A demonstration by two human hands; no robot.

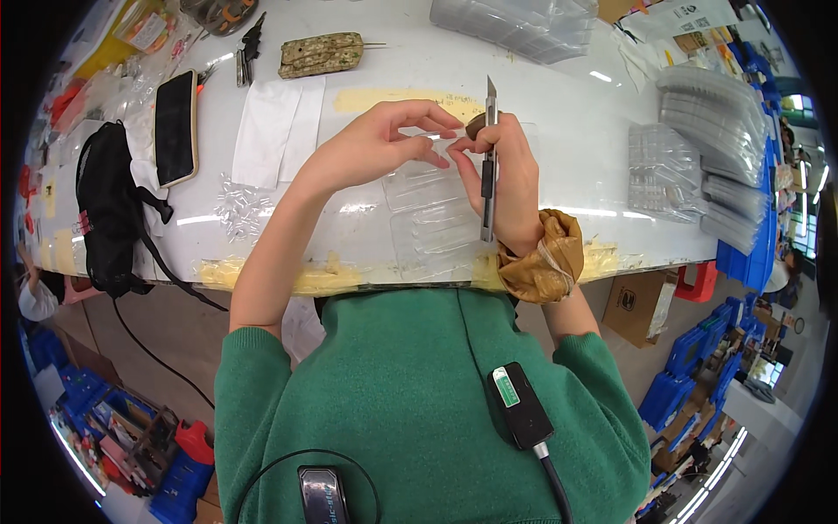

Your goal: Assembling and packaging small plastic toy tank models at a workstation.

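My right hand (517,179) is closed around a utility knife (488,205), held upright with its blade bare and pointing to the far side. A small dark brown piece (476,126) shows at its fingertips; its kind is unclear. Close by on the left, my left hand (362,153) curves with thumb and fingers apart, its tips almost meeting the right fingers. Any thin clear plastic between them is hard to make out. Beneath both hands, clear ribbed plastic trays (428,231) lie at the table's near edge. Brown cloth (550,258) is banded around my right wrist.
Small clear pieces (240,208) and white paper (266,131) lie left, beside a phone (176,127) and black pouch (109,210). A camouflage-patterned block (321,56) lies at the back. Stacked clear trays (711,118) stand right; a clear plastic bin (524,26) is farther back.
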